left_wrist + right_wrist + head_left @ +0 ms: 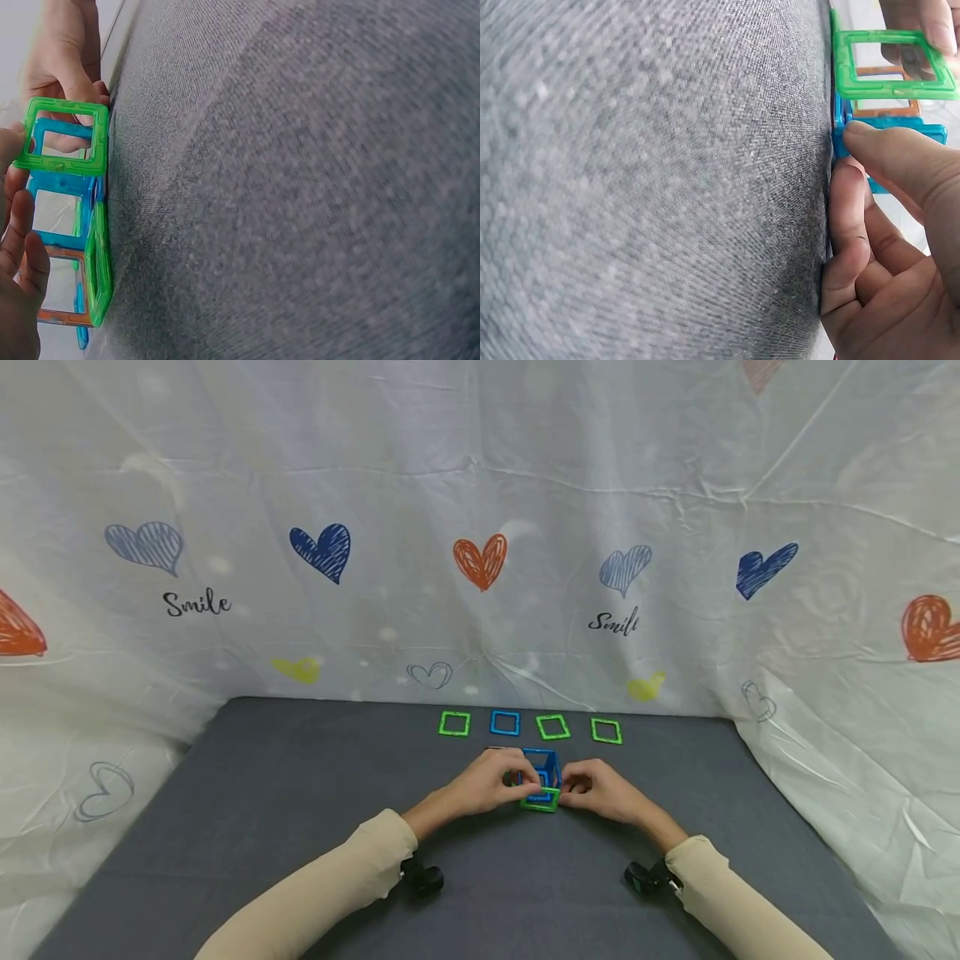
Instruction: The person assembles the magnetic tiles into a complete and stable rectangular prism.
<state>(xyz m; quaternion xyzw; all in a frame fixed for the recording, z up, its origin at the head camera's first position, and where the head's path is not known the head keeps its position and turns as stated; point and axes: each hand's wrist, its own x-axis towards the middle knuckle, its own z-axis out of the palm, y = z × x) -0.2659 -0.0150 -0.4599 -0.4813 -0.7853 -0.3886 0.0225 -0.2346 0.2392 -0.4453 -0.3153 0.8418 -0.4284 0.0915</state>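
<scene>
Nearest, well short of the counter's (480, 885) far edge, a green frame (538, 808) was pinched in the left hand (497, 782), before blue frames (557, 767) that the right hand (604, 791) pinched low down; steadying these and meeting edges squarely probably served best. Four loose frames (505, 733) lay beyond, along that far edge.

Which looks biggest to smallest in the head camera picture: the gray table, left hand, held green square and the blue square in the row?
1. Gray table
2. Left hand
Unranked: held green square and blue square look close; the green one is nearer and partly covered.
</scene>
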